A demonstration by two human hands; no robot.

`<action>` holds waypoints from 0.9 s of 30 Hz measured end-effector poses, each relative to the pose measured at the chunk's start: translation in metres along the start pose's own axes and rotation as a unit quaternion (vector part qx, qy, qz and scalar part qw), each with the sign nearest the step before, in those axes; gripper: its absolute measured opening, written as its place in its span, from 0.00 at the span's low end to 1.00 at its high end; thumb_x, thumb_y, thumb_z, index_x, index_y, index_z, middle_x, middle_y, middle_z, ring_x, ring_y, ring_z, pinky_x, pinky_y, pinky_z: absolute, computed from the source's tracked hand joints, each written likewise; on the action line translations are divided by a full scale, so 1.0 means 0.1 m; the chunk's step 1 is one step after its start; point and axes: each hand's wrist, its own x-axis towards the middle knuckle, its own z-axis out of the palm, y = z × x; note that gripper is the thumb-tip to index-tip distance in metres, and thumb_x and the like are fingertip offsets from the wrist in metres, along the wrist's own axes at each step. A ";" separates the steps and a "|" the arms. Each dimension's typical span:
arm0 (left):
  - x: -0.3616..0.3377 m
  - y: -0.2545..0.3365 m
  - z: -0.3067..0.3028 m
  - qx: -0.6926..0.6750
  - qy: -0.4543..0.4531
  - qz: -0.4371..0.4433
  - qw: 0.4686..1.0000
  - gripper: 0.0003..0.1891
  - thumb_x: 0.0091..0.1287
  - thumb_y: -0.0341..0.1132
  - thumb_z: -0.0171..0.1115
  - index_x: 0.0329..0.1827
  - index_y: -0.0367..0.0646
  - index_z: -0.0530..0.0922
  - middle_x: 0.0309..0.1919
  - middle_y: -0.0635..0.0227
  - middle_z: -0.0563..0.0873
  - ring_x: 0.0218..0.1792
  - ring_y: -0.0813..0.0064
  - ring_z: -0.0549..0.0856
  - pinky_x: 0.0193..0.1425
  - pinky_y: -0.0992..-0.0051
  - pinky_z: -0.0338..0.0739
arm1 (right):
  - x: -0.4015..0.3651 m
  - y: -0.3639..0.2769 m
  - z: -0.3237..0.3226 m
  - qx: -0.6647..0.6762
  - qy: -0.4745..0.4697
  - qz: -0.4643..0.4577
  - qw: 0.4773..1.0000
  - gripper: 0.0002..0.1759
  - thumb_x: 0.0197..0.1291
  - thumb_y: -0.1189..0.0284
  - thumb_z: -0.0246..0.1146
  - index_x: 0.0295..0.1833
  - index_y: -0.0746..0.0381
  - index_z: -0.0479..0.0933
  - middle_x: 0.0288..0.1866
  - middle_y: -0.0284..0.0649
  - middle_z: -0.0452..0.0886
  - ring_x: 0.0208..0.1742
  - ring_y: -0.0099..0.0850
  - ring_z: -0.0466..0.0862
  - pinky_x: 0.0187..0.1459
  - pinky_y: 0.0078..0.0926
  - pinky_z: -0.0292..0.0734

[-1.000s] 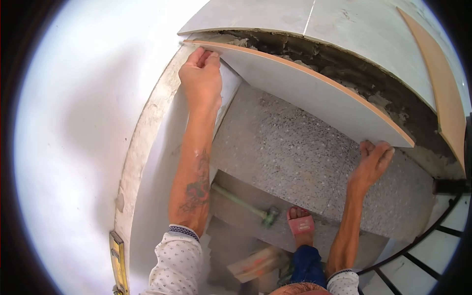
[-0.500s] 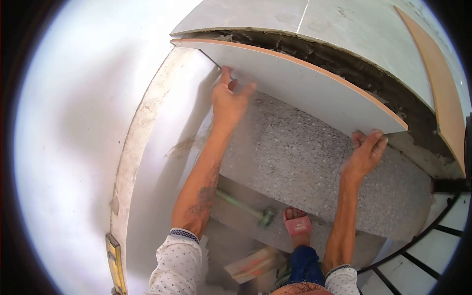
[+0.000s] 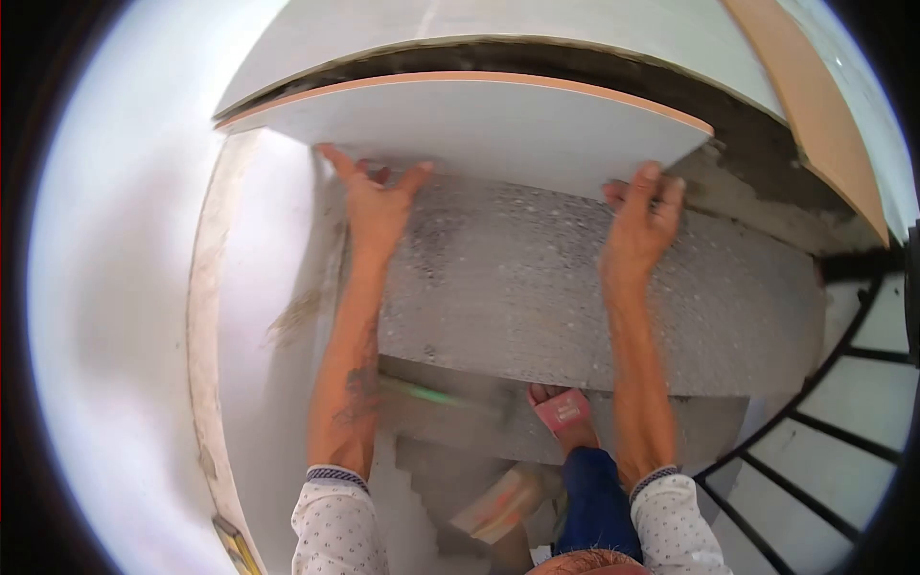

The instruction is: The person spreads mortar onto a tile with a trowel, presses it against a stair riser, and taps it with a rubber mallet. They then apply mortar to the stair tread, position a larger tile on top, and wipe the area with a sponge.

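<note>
A pale grey tile panel (image 3: pixel 479 125) with an orange-brown top edge stands upright against the front of a step. My left hand (image 3: pixel 381 199) holds its lower edge left of the middle, thumb and fingers spread along it. Near the panel's right end, my right hand (image 3: pixel 644 216) grips the lower edge, its thumb on the near face and some fingers hidden. Behind the panel's top edge runs a dark gap of rough mortar (image 3: pixel 747 158), below the light tiled tread (image 3: pixel 594 24).
Below lies a speckled stone step (image 3: pixel 517 278). A green-handled tool (image 3: pixel 426 393), a foot in a pink sandal (image 3: pixel 563 410) and a blurred box-like object (image 3: pixel 500 503) are lower down. Black railing (image 3: pixel 829 426) is at right, a yellow level (image 3: pixel 235 544) at lower left.
The view has turned and shifted, so the panel appears flatter and further left. Both hands remain on its lower edge, and the right hand appears higher in view.
</note>
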 end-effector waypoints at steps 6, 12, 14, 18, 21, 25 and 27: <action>-0.01 -0.13 0.10 0.010 0.011 -0.033 0.999 0.69 0.52 0.39 0.80 0.75 0.26 0.26 0.68 0.29 0.62 0.67 0.47 0.71 0.67 0.64 0.72 | 0.00 0.01 -0.10 0.023 -0.053 -0.047 0.997 0.23 0.67 0.59 0.65 0.48 0.69 0.67 0.41 0.47 0.78 0.38 0.30 0.84 0.38 0.28 0.83; 0.00 -0.16 0.16 0.031 0.000 -0.003 1.000 0.70 0.52 0.43 0.80 0.73 0.21 0.25 0.67 0.29 0.62 0.67 0.50 0.71 0.68 0.66 0.71 | 0.24 -0.10 -0.34 -0.072 -0.138 -0.060 0.986 0.14 0.63 0.68 0.69 0.38 0.66 0.74 0.30 0.39 0.82 0.31 0.25 0.84 0.33 0.23 0.79; 0.01 -0.18 0.18 0.016 0.002 0.019 1.000 0.70 0.51 0.44 0.81 0.72 0.19 0.26 0.68 0.30 0.61 0.69 0.48 0.67 0.68 0.64 0.71 | 0.31 -0.10 -0.36 -0.066 -0.153 -0.068 0.984 0.13 0.62 0.69 0.70 0.35 0.65 0.74 0.30 0.38 0.82 0.30 0.24 0.84 0.32 0.22 0.78; 0.04 -0.23 0.18 -0.012 -0.012 0.018 1.000 0.71 0.51 0.44 0.81 0.72 0.19 0.25 0.68 0.31 0.62 0.69 0.48 0.68 0.68 0.65 0.71 | 0.30 -0.14 -0.33 -0.055 -0.146 -0.063 0.986 0.12 0.60 0.70 0.71 0.35 0.65 0.75 0.28 0.37 0.82 0.27 0.23 0.82 0.30 0.21 0.76; 0.03 -0.18 0.19 -0.015 -0.023 0.014 1.000 0.71 0.51 0.43 0.81 0.72 0.19 0.25 0.69 0.32 0.60 0.72 0.46 0.63 0.70 0.64 0.69 | 0.31 -0.10 -0.32 -0.053 -0.138 -0.057 0.987 0.13 0.61 0.69 0.70 0.34 0.65 0.75 0.27 0.36 0.81 0.26 0.23 0.81 0.29 0.20 0.75; 0.10 -0.21 0.18 -0.005 -0.028 -0.032 0.999 0.71 0.51 0.42 0.81 0.72 0.21 0.24 0.70 0.33 0.59 0.72 0.44 0.62 0.70 0.62 0.68 | 0.35 -0.01 -0.32 -0.039 -0.154 -0.081 0.984 0.14 0.62 0.67 0.71 0.34 0.65 0.75 0.26 0.35 0.80 0.27 0.22 0.81 0.27 0.19 0.72; 0.09 -0.20 0.20 0.027 -0.013 -0.032 0.999 0.71 0.52 0.41 0.81 0.72 0.23 0.23 0.70 0.34 0.60 0.71 0.45 0.64 0.69 0.62 0.69 | 0.35 -0.08 -0.31 -0.068 -0.151 -0.069 0.984 0.15 0.61 0.66 0.71 0.34 0.64 0.75 0.26 0.34 0.79 0.27 0.22 0.81 0.25 0.19 0.71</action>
